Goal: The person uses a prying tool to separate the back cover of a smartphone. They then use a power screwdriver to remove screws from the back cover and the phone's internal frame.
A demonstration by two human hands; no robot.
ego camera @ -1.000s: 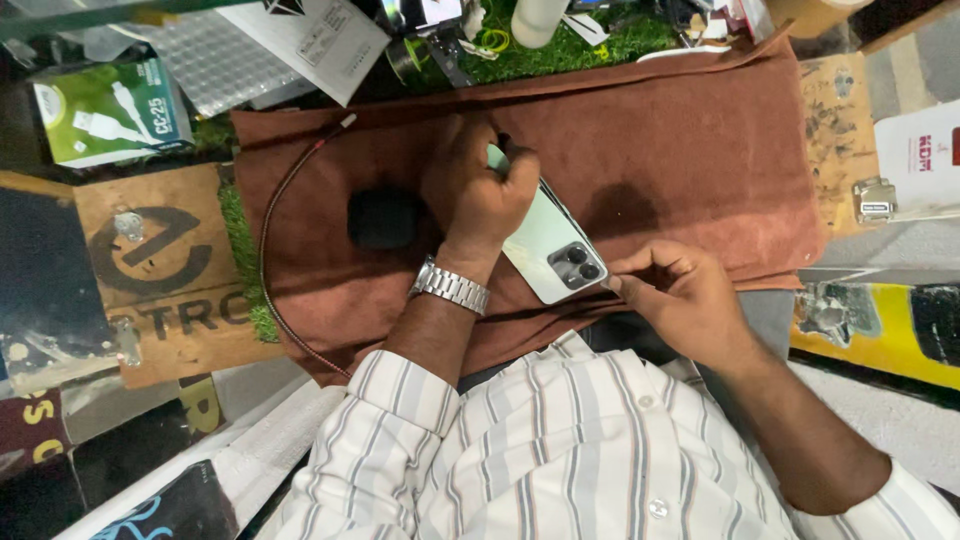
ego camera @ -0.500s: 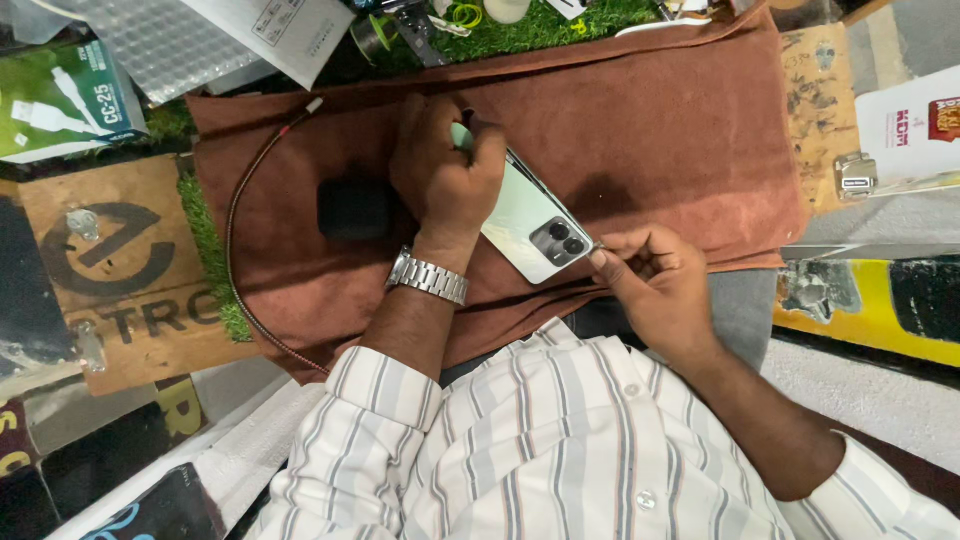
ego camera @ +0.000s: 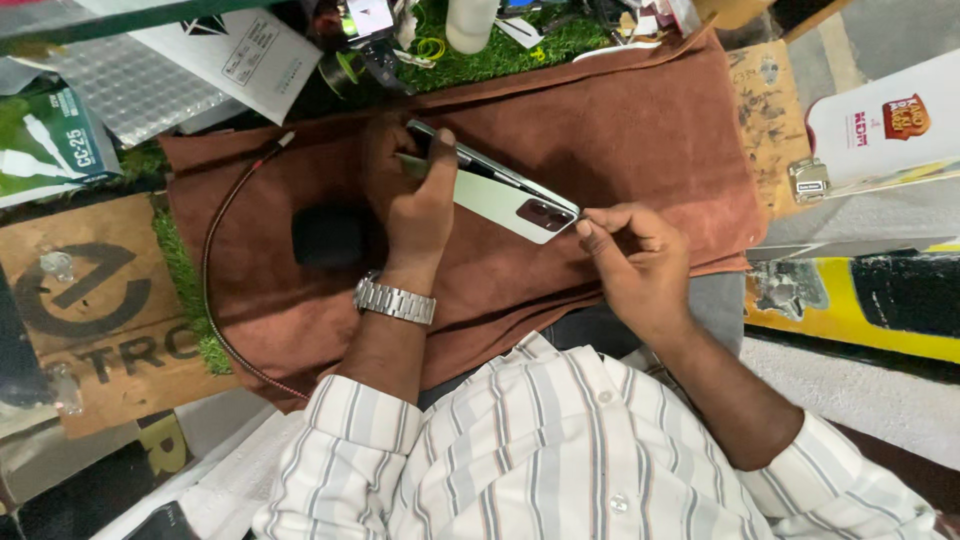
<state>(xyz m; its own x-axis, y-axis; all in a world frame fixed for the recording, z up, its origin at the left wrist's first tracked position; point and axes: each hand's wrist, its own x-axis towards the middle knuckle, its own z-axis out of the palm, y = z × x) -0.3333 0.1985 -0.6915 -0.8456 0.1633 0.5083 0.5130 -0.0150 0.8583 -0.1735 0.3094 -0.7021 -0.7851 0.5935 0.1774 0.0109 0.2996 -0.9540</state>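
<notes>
Smartphone is held tilted above brown cloth; left hand is clamped around its top end. Right hand is pinched at the camera corner; back cover is judged not yet separated, prying left.

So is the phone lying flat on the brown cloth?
No, the phone is tilted up on its edge above the brown cloth, held by the left hand and the right hand.

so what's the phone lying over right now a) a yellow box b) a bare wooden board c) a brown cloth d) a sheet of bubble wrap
c: the pale green phone, held by the left hand at one end and the right hand at its camera end, sits over the brown cloth spread across the bench.
</notes>
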